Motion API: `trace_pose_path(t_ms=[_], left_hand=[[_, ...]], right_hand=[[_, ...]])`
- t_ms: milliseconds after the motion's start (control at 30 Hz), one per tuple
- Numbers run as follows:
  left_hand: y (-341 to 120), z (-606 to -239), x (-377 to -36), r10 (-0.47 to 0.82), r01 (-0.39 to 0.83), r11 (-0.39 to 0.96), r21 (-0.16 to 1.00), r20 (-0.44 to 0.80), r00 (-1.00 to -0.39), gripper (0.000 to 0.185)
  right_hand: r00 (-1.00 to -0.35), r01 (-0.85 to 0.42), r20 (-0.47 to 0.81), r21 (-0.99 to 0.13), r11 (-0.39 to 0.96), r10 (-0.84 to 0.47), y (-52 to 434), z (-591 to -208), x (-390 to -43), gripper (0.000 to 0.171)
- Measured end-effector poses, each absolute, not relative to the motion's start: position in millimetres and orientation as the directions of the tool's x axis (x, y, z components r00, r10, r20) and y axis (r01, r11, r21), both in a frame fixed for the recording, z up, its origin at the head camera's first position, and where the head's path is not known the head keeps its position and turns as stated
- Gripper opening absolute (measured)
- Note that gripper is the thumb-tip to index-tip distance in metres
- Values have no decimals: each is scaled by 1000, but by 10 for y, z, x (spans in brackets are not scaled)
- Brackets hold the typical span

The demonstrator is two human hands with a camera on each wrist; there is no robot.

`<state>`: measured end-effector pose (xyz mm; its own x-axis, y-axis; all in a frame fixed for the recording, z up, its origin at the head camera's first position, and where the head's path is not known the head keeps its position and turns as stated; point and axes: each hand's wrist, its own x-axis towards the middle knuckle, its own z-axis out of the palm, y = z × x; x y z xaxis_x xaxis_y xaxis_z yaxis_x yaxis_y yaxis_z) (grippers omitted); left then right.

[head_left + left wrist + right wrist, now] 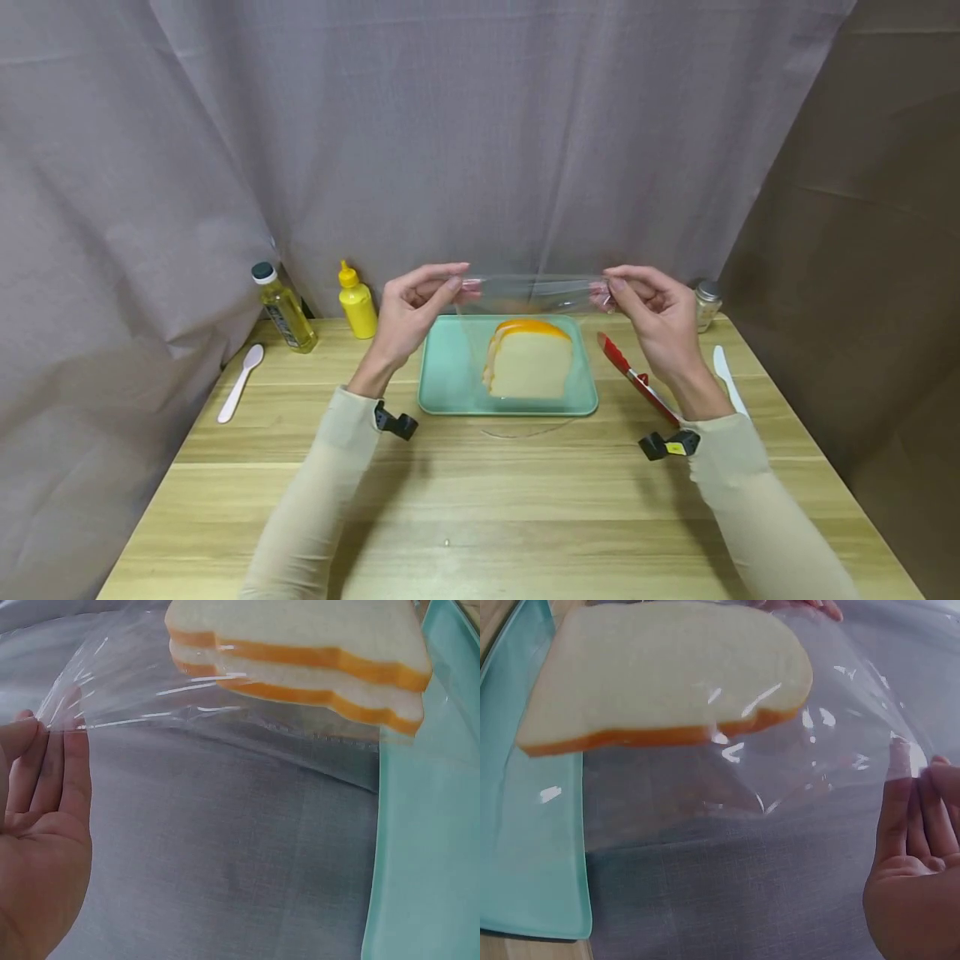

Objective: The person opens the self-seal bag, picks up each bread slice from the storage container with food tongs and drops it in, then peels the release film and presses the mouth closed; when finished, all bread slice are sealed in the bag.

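A clear plastic bag [534,293] hangs above the teal tray [442,375], stretched between both hands. Inside it sit slices of bread [529,367] with orange crusts, resting low over the tray. My left hand [420,304] pinches the bag's top left corner, my right hand [648,304] pinches the top right corner. In the left wrist view the fingers [64,761] hold the bag's film [135,682] with the bread [300,645] beyond. The right wrist view shows the fingers [911,802] on the film [832,742] beside the bread [667,675] and tray [532,847].
On the wooden table [480,500] stand an oil bottle [283,307] and a yellow squeeze bottle [356,302] at back left, with a white spoon [240,383]. Red tongs [637,379], a white knife [727,379] and a small jar [707,304] lie right. Grey curtain behind.
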<state>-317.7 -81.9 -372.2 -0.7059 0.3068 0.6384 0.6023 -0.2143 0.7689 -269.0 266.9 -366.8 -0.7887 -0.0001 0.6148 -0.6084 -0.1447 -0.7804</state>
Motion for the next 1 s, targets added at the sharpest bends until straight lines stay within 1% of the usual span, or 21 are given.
trace_pose_path(t_ms=[133,233,367,533,633,700,833,1000], left_hand=[[-859,-3704,-3154,295,602,-172,780,623,-724,23],[-877,-3706,-3139,288,597,-139,790,610,-738,21],[-889,-3712,-3130,294,605,-125,786,612,-734,19],[-894,-3677,-3113,344,603,-193,774,629,-698,16],[-896,-3647,-3101,383,592,-248,767,639,-667,16],[-899,-3636,-3097,388,604,-255,755,652,-651,15],[-896,-3611,-3081,383,645,-247,723,684,-621,14],[-902,-3605,-3059,362,704,-224,674,728,-582,17]], right_hand=[[-770,-623,637,-762,-177,-30,2693,-3653,-2672,22],[-763,-628,645,-755,-191,-40,2703,-3636,-2651,24],[-754,-633,656,-744,-215,-49,2715,-3629,-2634,21],[-734,-621,674,-714,-323,-78,2726,-3625,-2631,13],[-721,-604,683,-702,-378,-117,2738,-3612,-2623,14],[-712,-591,686,-700,-400,-148,2750,-3601,-2619,16],[-697,-576,686,-708,-408,-207,2773,-3581,-2613,20],[-690,-579,685,-716,-391,-233,2788,-3565,-2603,24]])
